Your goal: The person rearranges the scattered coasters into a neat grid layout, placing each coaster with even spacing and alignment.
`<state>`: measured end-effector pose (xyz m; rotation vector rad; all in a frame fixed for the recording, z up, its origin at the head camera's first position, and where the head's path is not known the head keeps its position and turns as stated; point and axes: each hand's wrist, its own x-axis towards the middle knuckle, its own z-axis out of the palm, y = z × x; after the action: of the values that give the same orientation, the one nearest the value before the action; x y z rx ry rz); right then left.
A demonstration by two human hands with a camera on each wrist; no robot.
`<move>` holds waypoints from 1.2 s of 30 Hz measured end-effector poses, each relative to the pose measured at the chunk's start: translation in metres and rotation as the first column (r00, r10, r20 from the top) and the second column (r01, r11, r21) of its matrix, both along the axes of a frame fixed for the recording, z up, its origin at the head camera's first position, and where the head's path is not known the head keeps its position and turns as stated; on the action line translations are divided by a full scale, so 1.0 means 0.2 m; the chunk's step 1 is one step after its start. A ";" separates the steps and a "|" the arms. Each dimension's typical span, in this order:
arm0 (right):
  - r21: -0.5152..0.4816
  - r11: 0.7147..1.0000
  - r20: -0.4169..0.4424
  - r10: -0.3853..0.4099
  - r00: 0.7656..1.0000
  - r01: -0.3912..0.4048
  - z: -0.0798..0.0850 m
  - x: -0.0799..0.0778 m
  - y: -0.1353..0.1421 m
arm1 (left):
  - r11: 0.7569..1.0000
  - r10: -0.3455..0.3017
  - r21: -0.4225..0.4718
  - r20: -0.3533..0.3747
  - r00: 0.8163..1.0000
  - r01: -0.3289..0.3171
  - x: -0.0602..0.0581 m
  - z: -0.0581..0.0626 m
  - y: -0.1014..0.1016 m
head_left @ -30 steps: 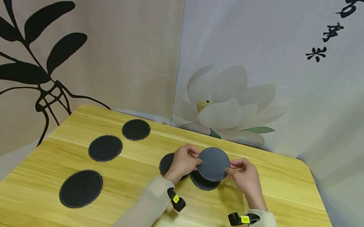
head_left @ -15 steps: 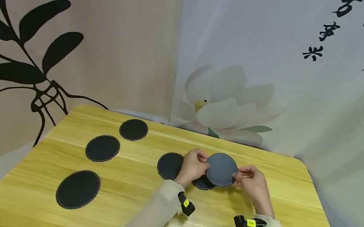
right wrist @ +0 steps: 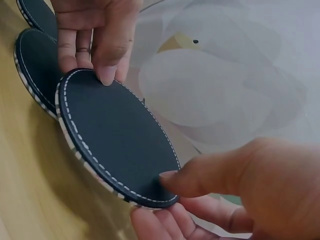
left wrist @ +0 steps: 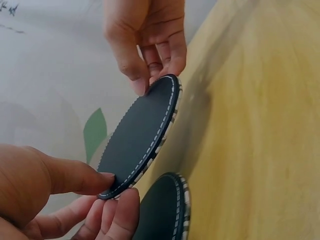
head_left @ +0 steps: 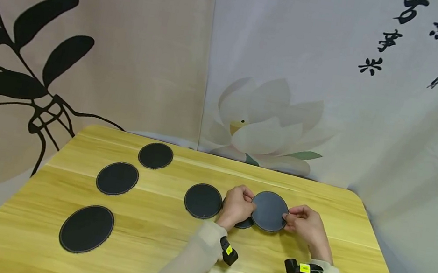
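Note:
Both hands hold one round black coaster point(head_left: 270, 211) with white stitching, tilted up off the table. My left hand point(head_left: 237, 207) pinches its left edge, thumb on the dark face. At the opposite edge, my right hand point(head_left: 307, 227) pinches it the same way, as the right wrist view shows with the coaster point(right wrist: 117, 135) close up. Its rim has a light-and-dark pattern. A second coaster point(head_left: 245, 224) lies just behind and left of it, partly hidden by the left hand and the held coaster. Farther left a third coaster point(head_left: 203, 201) lies flat.
Several more black coasters lie on the left side of the wooden table point(head_left: 151, 249): one near the back edge point(head_left: 155, 155), a middle coaster point(head_left: 117, 179) and a nearer coaster point(head_left: 87, 229). A printed curtain point(head_left: 151, 51) hangs behind the table.
Both hands have carried the held coaster to the right and a little nearer, off the coaster it overlapped. The left hand no longer covers the third coaster. The head view has shifted slightly.

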<state>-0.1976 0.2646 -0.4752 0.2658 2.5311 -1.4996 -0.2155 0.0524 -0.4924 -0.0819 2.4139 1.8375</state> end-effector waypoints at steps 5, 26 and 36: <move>-0.007 1.000 0.005 -0.011 1.000 0.011 -0.02 0.00 0.04 | 0.998 -0.004 -0.070 -0.017 1.000 0.003 0.00 -0.01 0.03; 0.017 1.000 0.051 -0.007 0.999 0.006 -0.07 -0.02 0.12 | 0.982 -0.033 -0.188 -0.104 0.994 0.013 0.05 -0.05 0.11; 0.083 0.996 0.057 -0.016 0.998 0.011 -0.08 -0.02 0.11 | 0.980 -0.036 -0.199 -0.096 0.995 0.017 0.05 -0.06 0.12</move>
<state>-0.2023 0.2866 -0.4903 0.3345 2.5543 -1.3730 -0.2046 0.0767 -0.5052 0.0259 2.6461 1.6213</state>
